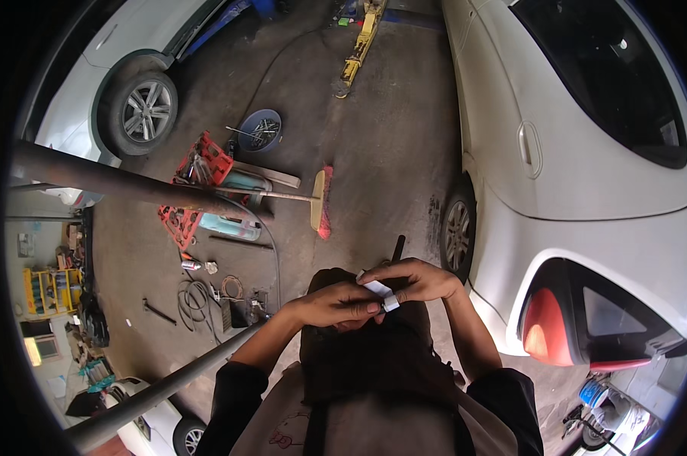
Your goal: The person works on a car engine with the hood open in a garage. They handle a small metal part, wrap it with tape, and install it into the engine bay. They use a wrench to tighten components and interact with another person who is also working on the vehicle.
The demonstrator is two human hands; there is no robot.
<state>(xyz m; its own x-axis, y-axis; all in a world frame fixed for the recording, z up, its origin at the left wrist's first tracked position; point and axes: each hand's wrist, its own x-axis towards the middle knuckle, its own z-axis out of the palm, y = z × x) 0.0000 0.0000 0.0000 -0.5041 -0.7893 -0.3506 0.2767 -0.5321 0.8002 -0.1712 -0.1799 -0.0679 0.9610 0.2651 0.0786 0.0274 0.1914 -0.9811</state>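
Observation:
Close in front of my body, both hands meet around a small white, box-like piece (378, 289). My left hand (337, 305) is closed on its near side, thumb pointing right. From the right, my right hand (423, 281) grips it between thumb and fingers. A pale end of the piece shows by the right thumb; the rest is covered by fingers, so I cannot tell its exact kind. A dark, rod-like thing (399, 248) sticks out just beyond my right hand.
A white car (503, 167) stands close on my right, another (70, 114) at far left. A push broom (318, 204), red crates (206, 157) and a bucket of metal parts (260, 131) are on the floor ahead. Hoses (195, 304) and a pole (161, 387) lie left.

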